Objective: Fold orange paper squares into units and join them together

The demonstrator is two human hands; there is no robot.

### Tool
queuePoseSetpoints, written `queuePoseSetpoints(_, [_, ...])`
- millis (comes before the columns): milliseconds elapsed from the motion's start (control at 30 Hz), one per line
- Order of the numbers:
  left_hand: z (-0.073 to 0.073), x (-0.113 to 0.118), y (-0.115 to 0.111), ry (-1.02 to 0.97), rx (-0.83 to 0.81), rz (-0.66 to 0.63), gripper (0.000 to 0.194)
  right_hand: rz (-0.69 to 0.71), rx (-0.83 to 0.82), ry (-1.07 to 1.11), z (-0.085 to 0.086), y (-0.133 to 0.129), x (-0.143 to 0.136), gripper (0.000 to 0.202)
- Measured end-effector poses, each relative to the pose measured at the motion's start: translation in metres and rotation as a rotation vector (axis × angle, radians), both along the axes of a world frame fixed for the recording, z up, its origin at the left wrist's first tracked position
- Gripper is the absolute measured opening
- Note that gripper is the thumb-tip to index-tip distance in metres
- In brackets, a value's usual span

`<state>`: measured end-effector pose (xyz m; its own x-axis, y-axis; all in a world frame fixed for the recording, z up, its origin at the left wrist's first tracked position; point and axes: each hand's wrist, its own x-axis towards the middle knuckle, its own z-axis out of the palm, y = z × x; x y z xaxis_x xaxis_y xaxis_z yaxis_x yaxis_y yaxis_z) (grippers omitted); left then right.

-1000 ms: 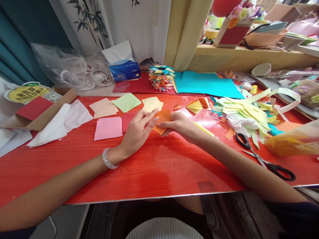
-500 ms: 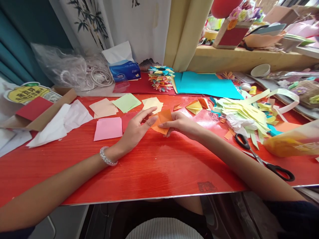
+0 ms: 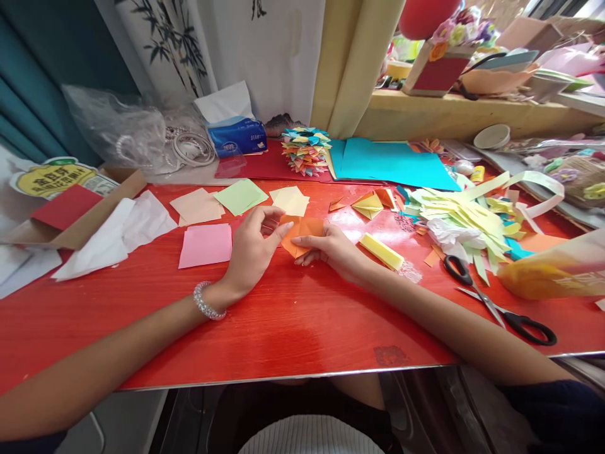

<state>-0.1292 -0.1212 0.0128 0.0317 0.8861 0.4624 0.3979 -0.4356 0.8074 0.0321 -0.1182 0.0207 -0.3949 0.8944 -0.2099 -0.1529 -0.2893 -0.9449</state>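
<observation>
A creased piece of orange paper [image 3: 307,228] is held up just above the red table, between my two hands. My left hand [image 3: 250,255], with a clear beaded bracelet at the wrist, has its thumb and curled fingers at the paper's left edge. On the other side, my right hand [image 3: 338,252] pinches the paper's lower right part, thumb in front and fingers behind. Beyond the paper lie pale yellow sheets [image 3: 293,199], and a folded yellow-and-orange paper piece [image 3: 368,205] is farther right. A yellow block-like piece [image 3: 382,251] lies beside my right forearm.
Pink squares [image 3: 205,244], green sheets [image 3: 241,195] and peach sheets [image 3: 196,207] lie left. Scissors [image 3: 491,306] rest at the right, near pale paper strips [image 3: 454,214]. Behind stand a tissue pack [image 3: 236,133], a multicoloured paper model [image 3: 306,151] and blue sheets [image 3: 392,164].
My left fingers have curled in from spread, onto the orange paper's left edge. My right hand and the paper have come slightly lower, and the yellow block-like piece now shows past my forearm.
</observation>
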Motion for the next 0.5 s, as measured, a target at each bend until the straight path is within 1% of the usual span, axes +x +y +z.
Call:
queuePoseSetpoints(67, [0.0013, 0.0002, -0.0018, 0.129, 0.088, -0.01, 0.01, -0.003, 0.011, 0.017, -0.0016, 0.0001, -0.0001, 0.006])
queuePoseSetpoints(167, [0.0012, 0.0004, -0.004, 0.232, 0.201, -0.004, 0.017, 0.019, 0.035, 0.015, -0.0034, 0.0003, 0.0005, 0.009])
queuePoseSetpoints(233, [0.0001, 0.0003, -0.0043, 0.279, 0.205, -0.032, 0.022, 0.026, 0.04, -0.002, -0.0042, 0.0004, 0.0007, 0.008])
queuePoseSetpoints(300, [-0.0002, 0.0003, -0.0044, 0.325, 0.138, -0.076, 0.026, 0.044, 0.048, -0.026, -0.004, 0.0005, 0.0011, 0.007])
queuePoseSetpoints(367, [0.001, 0.0004, -0.0047, 0.325, 0.041, -0.107, 0.025, 0.115, 0.057, -0.068, -0.0025, 0.0012, 0.0021, 0.007])
queuePoseSetpoints(433, [0.0029, 0.0006, -0.0049, 0.261, -0.061, -0.125, 0.02, 0.223, 0.052, -0.119, 0.0003, 0.0026, 0.0039, 0.009])
queuePoseSetpoints(500, [0.0037, 0.0005, -0.004, 0.151, -0.153, -0.137, 0.018, 0.308, 0.025, -0.157, 0.0033, 0.0045, 0.0059, 0.011])
